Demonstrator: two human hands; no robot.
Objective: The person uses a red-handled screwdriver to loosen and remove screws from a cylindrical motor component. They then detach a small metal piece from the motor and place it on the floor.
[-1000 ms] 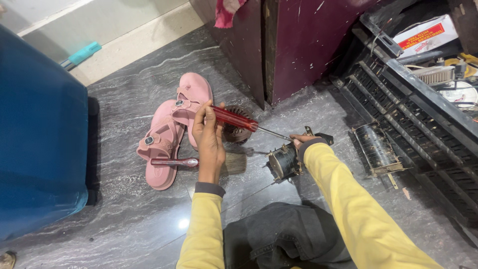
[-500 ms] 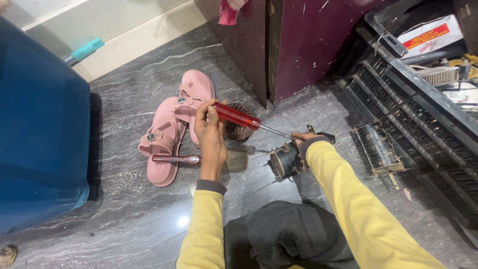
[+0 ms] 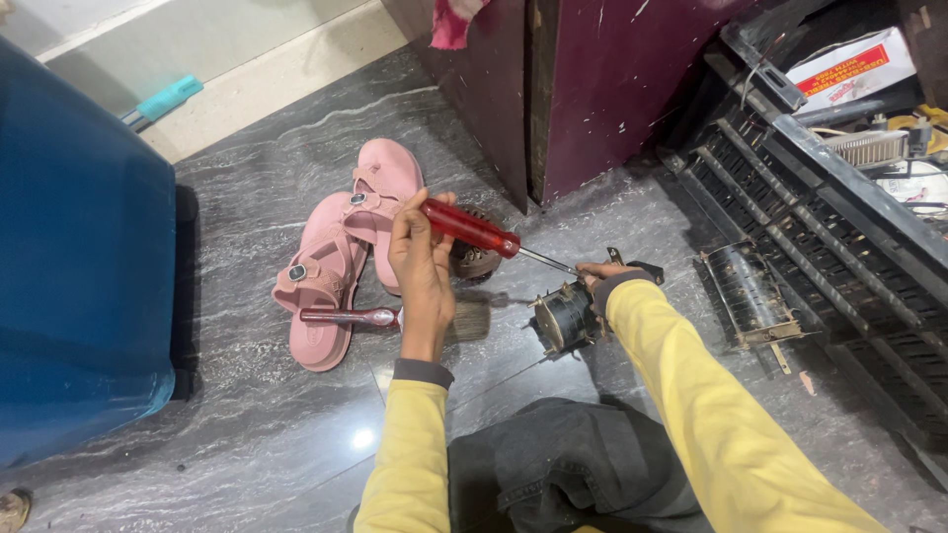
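your left hand [image 3: 420, 262] has its grip closed around the red handle of a screwdriver [image 3: 469, 228], fingers wrapped over the near end, the metal shaft running right and slightly down toward the motor [image 3: 563, 318]. your right hand [image 3: 602, 278] is mostly hidden behind the cuff of the yellow sleeve; it rests on top of the motor, holding it against the floor [image 3: 247, 434], though you cannot tell how tightly the fingers close on it. the screwdriver tip meets the motor's upper edge just beside those fingers. nearest to you, dark trousers [image 3: 563, 464] cover your lap between the two yellow sleeves. the motor is a small dark drum with a metal bracket, sitting on the grey marbled floor just beyond your knee. a brush [image 3: 390, 318] with a maroon handle lies on the floor under your left wrist, its bristles pointing right. past it, a pair of pink sandals [image 3: 341, 257] lies side by side, and a round dark part [image 3: 476, 259] sits just behind the screwdriver handle. to the right, a small metal frame [image 3: 752, 294] lies beside a long black grille [image 3: 839, 237]. farther off stand a maroon cabinet [image 3: 592, 89] and, at left, a blue bin [image 3: 84, 266].
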